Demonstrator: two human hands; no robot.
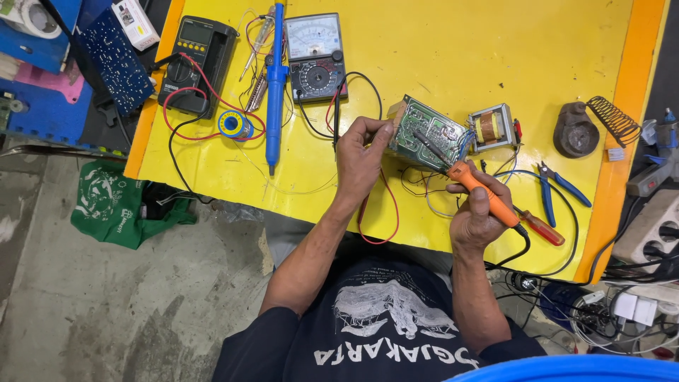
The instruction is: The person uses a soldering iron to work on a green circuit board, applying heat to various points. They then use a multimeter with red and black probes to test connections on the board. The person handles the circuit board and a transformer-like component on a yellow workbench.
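Low in the frame's centre, the right hand point(475, 216) has its fingers wrapped tight on an orange soldering iron point(481, 192), tip resting on the green circuit board point(427, 133). The left hand point(359, 157) pinches the board's left edge, tilting it up. Soldering looks underway, not finished. Just beyond lie a transformer point(490, 126), blue pliers point(555, 185), and two meters point(315, 55) at the frame's top; loose wires crowd the yellow table point(453, 49).

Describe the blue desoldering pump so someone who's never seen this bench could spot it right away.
Start at the yellow table and look to its far left part, where two meters sit. Between the black digital meter and the grey analog meter lies the pump: a long, slim, all-blue tube, tip toward the person, unlike the boxy meters beside it.
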